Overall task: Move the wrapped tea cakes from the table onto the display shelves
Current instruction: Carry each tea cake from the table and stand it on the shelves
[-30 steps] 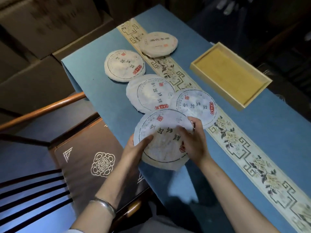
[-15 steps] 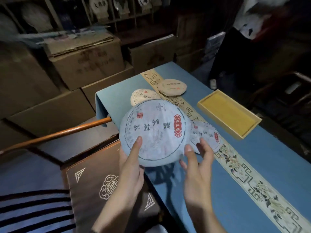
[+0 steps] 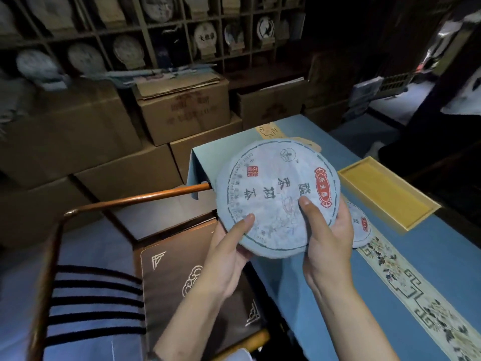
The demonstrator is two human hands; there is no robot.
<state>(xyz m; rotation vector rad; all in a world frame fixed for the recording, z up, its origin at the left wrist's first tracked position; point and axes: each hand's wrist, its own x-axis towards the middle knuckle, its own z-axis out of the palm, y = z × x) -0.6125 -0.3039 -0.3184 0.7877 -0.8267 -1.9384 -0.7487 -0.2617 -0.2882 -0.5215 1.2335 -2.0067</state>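
A round tea cake (image 3: 276, 188) in pale printed paper with a red seal is held up in front of me, face toward the camera. My left hand (image 3: 229, 259) grips its lower left edge, thumb on the front. My right hand (image 3: 328, 241) grips its lower right edge, thumb pressed on the face. Behind it, another wrapped tea cake (image 3: 360, 226) lies on the blue table (image 3: 429, 256); a further one (image 3: 308, 142) peeks out above the held cake. The display shelves (image 3: 182, 35) stand at the back, with several tea cakes on stands.
A yellow wooden tray (image 3: 385, 190) sits on the table to the right. An embroidered runner (image 3: 416, 290) crosses the table. A wooden chair with a brown cushion (image 3: 182, 277) stands below left. Stacked cardboard boxes (image 3: 182, 110) fill the floor between the table and the shelves.
The tea cake was lifted off the table and raised upright. My view rose from the table toward the shelves. My right hand, briefly off the cake, now grips its right edge.
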